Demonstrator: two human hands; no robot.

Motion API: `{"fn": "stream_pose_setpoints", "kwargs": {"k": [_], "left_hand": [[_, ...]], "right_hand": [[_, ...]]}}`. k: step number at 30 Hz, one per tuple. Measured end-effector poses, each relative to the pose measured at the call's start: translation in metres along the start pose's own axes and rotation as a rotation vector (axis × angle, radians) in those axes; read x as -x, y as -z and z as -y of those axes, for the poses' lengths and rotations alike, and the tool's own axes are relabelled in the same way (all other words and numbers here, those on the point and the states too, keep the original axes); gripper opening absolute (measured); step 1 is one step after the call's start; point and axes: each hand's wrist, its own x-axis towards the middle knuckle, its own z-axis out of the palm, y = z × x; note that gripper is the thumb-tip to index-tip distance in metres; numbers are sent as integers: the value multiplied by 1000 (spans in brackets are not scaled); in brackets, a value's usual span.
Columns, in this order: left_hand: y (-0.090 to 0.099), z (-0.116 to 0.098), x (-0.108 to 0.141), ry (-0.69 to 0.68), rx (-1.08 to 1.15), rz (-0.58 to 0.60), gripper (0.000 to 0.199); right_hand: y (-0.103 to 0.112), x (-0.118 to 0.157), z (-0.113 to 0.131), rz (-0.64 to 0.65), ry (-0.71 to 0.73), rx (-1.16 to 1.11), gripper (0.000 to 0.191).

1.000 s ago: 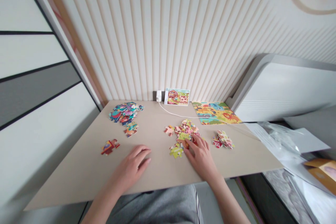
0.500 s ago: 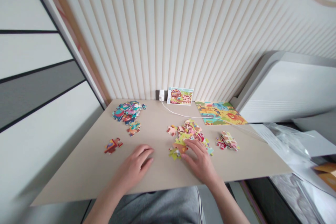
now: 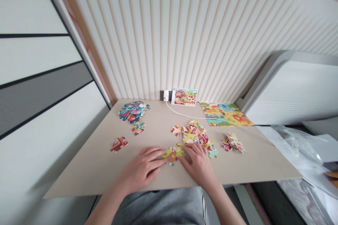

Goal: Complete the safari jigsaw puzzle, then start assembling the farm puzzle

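Left hand (image 3: 142,168) and right hand (image 3: 198,161), half-open, fingers against a cluster of jigsaw pieces (image 3: 173,154) from either side, grip unclear; loose jigsaw pile (image 3: 194,133) just behind.

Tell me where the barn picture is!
In the head view, the barn picture card sits at the table's back edge, right of the white plug.

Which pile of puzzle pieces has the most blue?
The pile by the wall on the left: its pieces are mostly blue and teal, while the middle pile and the right pile are pink, yellow and red.
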Motion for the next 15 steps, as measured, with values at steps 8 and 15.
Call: {"fn": "stream_pose_setpoints", "kwargs": {"k": [8,15], "left_hand": [[-4,-1,3,79,73,-89,29],[-4,1,2,143,77,-116,46]], "right_hand": [[-5,1,-5,-26,15,-18,41],[-5,-1,-6,-13,16,-1,43]]}}
